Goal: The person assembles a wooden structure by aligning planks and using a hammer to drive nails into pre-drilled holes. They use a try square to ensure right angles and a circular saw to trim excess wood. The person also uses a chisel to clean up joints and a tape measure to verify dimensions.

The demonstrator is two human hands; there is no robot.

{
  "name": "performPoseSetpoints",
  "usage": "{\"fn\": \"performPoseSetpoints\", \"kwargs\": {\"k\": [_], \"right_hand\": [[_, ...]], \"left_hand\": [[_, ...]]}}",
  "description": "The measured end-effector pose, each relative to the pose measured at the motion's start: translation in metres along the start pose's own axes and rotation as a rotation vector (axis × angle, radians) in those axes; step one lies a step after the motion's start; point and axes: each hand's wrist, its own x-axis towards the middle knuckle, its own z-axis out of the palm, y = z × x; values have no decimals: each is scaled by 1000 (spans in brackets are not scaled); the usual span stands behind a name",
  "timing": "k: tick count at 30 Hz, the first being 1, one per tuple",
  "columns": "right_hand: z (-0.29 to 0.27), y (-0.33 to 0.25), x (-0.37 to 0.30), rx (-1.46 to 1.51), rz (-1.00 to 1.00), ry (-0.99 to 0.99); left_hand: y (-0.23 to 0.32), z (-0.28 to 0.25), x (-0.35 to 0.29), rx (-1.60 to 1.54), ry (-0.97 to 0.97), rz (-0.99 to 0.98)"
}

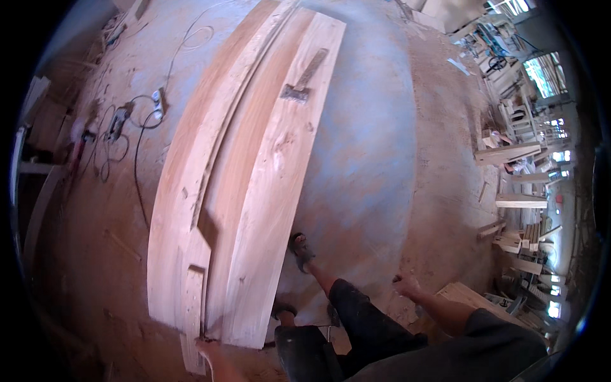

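Observation:
A long panel of wide pale boards (262,254) lies lengthwise in front of me, slightly left. Along it runs a narrow rough wooden strip (219,137), and a shorter narrow batten (192,318) reaches past the panel's near end. My left hand (209,350) is at that batten's near end, against its right side; its fingers are blurred and partly hidden. To the right of the panel my right hand (405,286) hangs over the floor, fingers curled, with nothing visible in it. A hatchet (296,93) rests on the panel's far part.
On the floor at far left are a corded power tool (117,122), a white power strip (158,104) and looping cables. Timber beams (520,201) and offcuts are stacked along the right side. My feet (301,249) stand just right of the panel.

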Motion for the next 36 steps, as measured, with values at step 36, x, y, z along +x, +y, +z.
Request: {"fn": "performPoseSetpoints", "kwargs": {"k": [36], "right_hand": [[269,-247,-187,-1,-666,-113]], "left_hand": [[11,-144,3,-429,-569,66]]}}
